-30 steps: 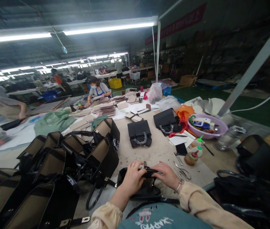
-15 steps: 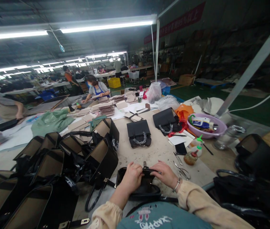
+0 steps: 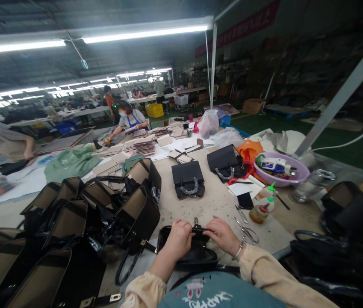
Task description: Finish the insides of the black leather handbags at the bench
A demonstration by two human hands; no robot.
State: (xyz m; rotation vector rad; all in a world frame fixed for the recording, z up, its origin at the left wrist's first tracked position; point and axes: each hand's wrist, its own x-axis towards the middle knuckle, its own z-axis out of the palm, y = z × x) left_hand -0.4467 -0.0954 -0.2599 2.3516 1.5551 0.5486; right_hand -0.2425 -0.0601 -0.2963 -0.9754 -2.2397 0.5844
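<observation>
**Head view.** Your left hand (image 3: 179, 239) has its grip clamped on the top edge of the black bag (image 3: 197, 258). The bag lies at the near edge of the tabletop (image 3: 216, 201), just in front of your body. Your right hand (image 3: 221, 235) lies on the same edge from the other side, fingers stretched along it; whether its grip closes under the rim cannot be told. A small metal clasp (image 3: 196, 222) stands up from the rim between your hands.

**Likely risks:**
- The glossy skin of the bag may slide under your fingers, so the rim could twist and the clasp sit crooked.
- The bag sits so near the tabletop's edge that a hard pull toward you could drag it off.
- The scissors (image 3: 247, 234) lie just beside your right wrist, where a sleeve or elbow could catch them.
- The glue bottles (image 3: 266, 200) stand near enough to tip and mark the bag.

**Writing:**
- The red banner (image 3: 242, 28) overhead bears pale characters, too blurred to read.
- The teal garment (image 3: 207, 295) at the bottom carries white letters, inverted to the camera and not surely legible.
- The boxes in the purple basin (image 3: 298, 176) show blue-and-white labels, also unreadable
</observation>
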